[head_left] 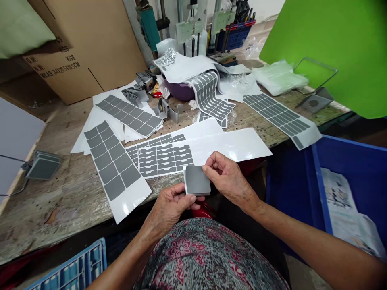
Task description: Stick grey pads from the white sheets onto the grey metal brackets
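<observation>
Over the table's front edge, my left hand [177,201] grips a flat grey square piece [198,180] by its lower edge, thumb in front and fingers behind. Its lower edge looks layered, and a white strip shows along its left side. My right hand [225,175] pinches the upper right corner of the same piece between thumb and fingers. Just beyond lie sheets of grey tabbed stickers [165,159] and a blank white backing sheet [242,145]. To the left, a partly used sheet of square grey stickers [110,161] slants toward the front edge.
More sticker sheets [130,114] lie behind, with bent metal brackets [169,110] and a purple bowl [180,92] under papers. Brackets hang on a wire at left [44,165]. At right are a sticker sheet [275,112], a metal bracket [317,100], plastic bags [279,76] and a blue bin [320,173].
</observation>
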Demonstrator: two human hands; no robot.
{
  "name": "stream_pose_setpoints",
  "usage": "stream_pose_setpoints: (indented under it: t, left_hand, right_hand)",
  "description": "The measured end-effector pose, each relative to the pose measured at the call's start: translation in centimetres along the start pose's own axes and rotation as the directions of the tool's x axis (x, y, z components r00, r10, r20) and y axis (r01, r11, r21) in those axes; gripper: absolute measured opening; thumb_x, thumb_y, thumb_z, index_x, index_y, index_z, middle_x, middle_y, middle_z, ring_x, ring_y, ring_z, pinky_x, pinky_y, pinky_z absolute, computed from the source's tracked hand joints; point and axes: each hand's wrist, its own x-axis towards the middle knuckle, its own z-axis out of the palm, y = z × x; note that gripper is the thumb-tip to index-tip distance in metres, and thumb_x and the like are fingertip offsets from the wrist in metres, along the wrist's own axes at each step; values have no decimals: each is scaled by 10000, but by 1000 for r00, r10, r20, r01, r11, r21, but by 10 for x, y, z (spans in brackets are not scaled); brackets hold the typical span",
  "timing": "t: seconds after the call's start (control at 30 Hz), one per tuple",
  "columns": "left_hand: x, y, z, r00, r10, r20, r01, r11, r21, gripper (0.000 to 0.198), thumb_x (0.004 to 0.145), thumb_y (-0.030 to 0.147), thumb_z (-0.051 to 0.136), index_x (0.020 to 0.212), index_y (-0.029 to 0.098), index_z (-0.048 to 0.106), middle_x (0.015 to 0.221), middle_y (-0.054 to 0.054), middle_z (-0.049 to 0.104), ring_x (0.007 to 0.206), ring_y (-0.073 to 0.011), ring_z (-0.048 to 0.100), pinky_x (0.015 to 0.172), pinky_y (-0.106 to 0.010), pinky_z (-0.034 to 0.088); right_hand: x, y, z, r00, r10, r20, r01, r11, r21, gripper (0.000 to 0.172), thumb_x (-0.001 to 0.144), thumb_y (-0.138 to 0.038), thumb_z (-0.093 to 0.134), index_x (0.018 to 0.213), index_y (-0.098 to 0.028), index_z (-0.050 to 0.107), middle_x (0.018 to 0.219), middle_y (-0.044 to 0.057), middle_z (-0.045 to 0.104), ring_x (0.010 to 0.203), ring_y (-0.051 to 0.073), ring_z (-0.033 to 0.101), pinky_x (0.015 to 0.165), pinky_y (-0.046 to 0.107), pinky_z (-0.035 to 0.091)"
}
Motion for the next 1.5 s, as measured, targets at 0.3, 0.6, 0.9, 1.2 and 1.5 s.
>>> stream_pose_setpoints:
  t: [0.3, 0.6, 0.9, 1.2, 1.5]
  left_hand:
    - [-1, -2, -3, 999, 31, -8, -31, 999, -15, 253, 790, 285, 733, 1018, 176, 751, 897, -57, 761, 803, -138, 684, 787, -261, 548]
    - [-2, -3, -3, 998, 53, -15, -53, 999, 7, 248, 796, 284, 731, 1031, 211, 760, 1016, -64, 731, 928, -183, 694, 813, -289, 557]
    - [-4, -7, -4, 998, 49, -34, -49, 999, 1, 263, 778, 302, 741, 1021, 205, 766, 1061, -80, 705, 927, -202, 695, 827, -333, 567]
    - [1, -10, -5, 998, 50, -42, -50, 999, -13, 257, 759, 311, 755, 1001, 225, 773, 1076, -74, 704, 909, -201, 700, 812, -335, 571]
    - [1, -12, -13, 999, 42, 13, -41, 996, -75, 314, 802, 272, 738, 1113, 233, 723, 1021, -48, 725, 882, -155, 693, 859, -300, 550]
  right_hand:
    - [2, -2, 3, 1000, -15, 9, 15, 999, -33, 145, 808, -249, 567, 699, -208, 481, 587, -56, 459, 525, 96, 422, 474, 235, 330]
    - [2, -4, 5, 1000, -16, 23, 17, 999, -45, 130, 798, -254, 552, 707, -210, 471, 579, -53, 473, 518, 96, 429, 469, 232, 336]
    - [2, -5, 3, 1000, -9, 21, 11, 998, -58, 147, 797, -272, 547, 694, -211, 463, 556, -66, 454, 496, 87, 408, 460, 220, 334]
    - [1, 2, 4, 1000, -23, 21, 24, 999, -39, 145, 802, -277, 556, 707, -207, 474, 565, -64, 461, 503, 86, 419, 469, 216, 340]
    - [1, 0, 6, 1000, -1, 5, 1, 1000, -9, 139, 785, -280, 555, 695, -207, 477, 563, -60, 470, 506, 85, 423, 471, 218, 350]
